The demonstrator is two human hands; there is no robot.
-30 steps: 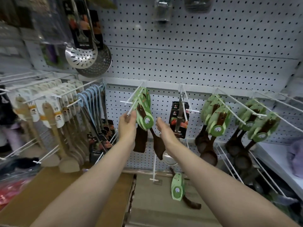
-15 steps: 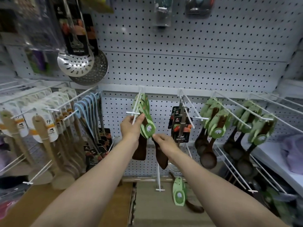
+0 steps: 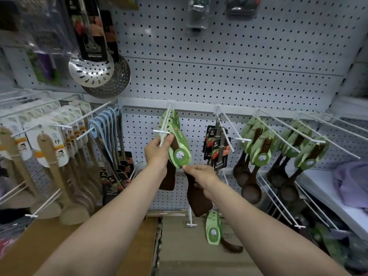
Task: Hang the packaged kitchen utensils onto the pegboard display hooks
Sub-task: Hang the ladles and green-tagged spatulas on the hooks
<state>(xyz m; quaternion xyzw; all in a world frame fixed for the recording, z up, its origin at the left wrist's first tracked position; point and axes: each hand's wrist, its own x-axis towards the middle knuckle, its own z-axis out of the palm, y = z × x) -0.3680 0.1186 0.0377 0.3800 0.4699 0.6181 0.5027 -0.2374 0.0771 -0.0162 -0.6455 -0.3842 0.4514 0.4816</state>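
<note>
White perforated wall panels (image 3: 229,80), pale side shelf (image 3: 326,188)

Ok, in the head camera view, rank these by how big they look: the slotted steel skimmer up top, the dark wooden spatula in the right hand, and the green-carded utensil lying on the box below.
1. Wooden spatula, longest, though partly hidden.
2. Slotted skimmer; its handle is cut off by the frame, so the first two places are unsure.
3. Green-carded utensil on the box, clearly smallest.
</note>
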